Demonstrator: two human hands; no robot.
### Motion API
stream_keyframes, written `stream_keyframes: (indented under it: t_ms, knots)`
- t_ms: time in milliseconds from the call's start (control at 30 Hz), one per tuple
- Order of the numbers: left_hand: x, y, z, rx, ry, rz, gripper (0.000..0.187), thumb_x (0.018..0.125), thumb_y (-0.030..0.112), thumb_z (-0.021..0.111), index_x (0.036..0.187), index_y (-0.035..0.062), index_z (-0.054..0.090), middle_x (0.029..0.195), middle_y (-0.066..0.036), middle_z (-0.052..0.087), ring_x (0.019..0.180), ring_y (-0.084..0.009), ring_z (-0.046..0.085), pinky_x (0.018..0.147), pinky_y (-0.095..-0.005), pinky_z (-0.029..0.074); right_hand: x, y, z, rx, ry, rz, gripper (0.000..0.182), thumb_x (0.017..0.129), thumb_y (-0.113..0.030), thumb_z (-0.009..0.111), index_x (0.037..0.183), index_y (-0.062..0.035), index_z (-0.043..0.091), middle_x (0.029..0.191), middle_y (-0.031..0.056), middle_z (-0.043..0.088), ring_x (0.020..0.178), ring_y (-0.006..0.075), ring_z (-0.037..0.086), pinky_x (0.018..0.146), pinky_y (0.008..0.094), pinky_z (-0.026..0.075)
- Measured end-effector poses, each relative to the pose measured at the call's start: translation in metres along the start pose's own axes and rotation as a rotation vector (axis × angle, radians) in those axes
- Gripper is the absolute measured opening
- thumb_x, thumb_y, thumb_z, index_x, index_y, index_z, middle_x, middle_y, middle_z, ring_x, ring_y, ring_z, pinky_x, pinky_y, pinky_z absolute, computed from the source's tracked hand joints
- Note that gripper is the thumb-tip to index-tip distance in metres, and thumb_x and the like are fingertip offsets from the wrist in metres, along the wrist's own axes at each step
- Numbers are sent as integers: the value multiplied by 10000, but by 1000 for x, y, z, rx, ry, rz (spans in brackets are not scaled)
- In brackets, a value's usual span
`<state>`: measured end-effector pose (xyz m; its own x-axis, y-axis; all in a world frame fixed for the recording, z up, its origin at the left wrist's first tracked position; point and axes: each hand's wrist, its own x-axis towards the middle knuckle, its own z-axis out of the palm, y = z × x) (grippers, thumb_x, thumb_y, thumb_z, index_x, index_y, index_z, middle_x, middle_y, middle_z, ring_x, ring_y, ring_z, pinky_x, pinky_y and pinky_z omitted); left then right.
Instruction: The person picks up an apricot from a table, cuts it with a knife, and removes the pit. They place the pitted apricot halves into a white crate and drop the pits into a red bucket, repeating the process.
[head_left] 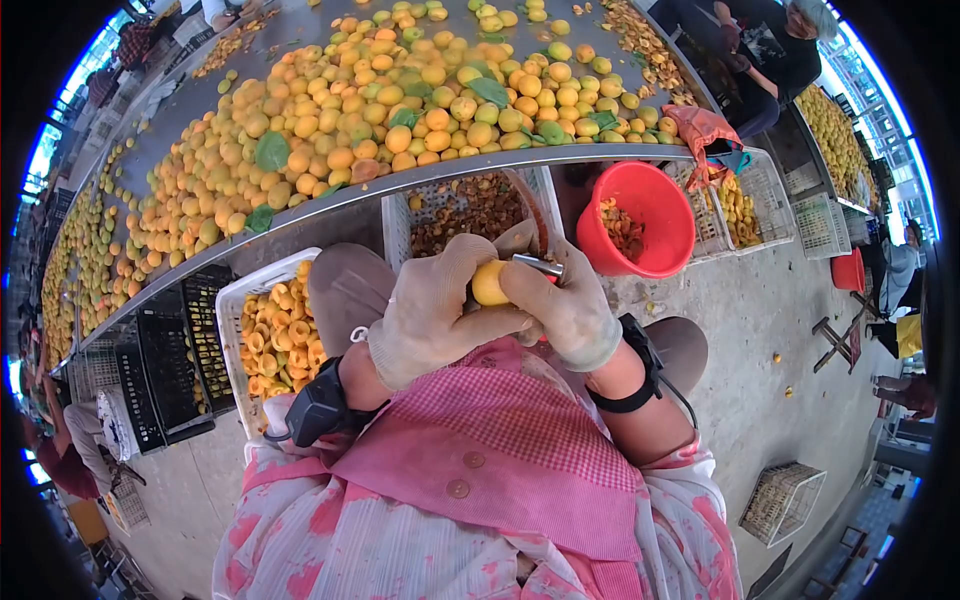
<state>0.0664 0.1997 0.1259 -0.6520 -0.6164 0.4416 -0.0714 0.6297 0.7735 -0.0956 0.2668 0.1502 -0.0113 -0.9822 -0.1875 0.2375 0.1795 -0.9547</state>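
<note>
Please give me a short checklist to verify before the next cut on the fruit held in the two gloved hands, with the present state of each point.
1. Fruit held firmly between left hand and right hand: ok.
2. Both hands gloved: ok.
3. Metal tool in the right hand, touching the fruit: ok.
4. Blade edge position against the fingers: cannot tell, hidden.
5. Red bucket open, beside the right hand: ok.
6. White crate of halved fruit beside the left hand, with room: ok.

both hands wear pale, grubby knit gloves: left hand (432, 310), right hand (568, 305). a black strapped device sits on each wrist, the right one trailing a thin cable. pink checked apron over pink-blotched white sleeves.
</note>
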Motion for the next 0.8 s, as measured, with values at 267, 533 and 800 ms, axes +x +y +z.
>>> stream_keyframes:
  t_ms: [267, 533, 800]
  knots:
    - [-11, -9, 12, -97, 79, 49, 432, 767, 190, 788, 1045, -2, 519, 788, -170, 618, 661, -328, 657, 575, -362, 508, -5, 19, 5, 208, 28, 3, 260, 899, -196, 620, 1085, -30, 545, 707, -29, 537, 520, 18, 445, 449, 188, 327]
    - [-20, -15, 21, -364, 110, -145, 303, 832, 97, 686, 1054, -26, 521, 790, -97, 619, 671, -151, 634, 566, -303, 500, -6, 26, 5, -22, 73, -63, 232, 848, -122, 576, 1054, -16, 566, 823, 73, 569, 554, 113, 516, 480, 227, 404]
    - [-15, -15, 20, -659, 72, -315, 323, 857, 56, 651, 1142, -20, 518, 954, -98, 636, 860, -143, 624, 750, -278, 515, 6, 30, -3, 138, 56, 56, 335, 893, -181, 629, 1172, -20, 534, 866, 88, 610, 597, 107, 563, 475, 230, 437]
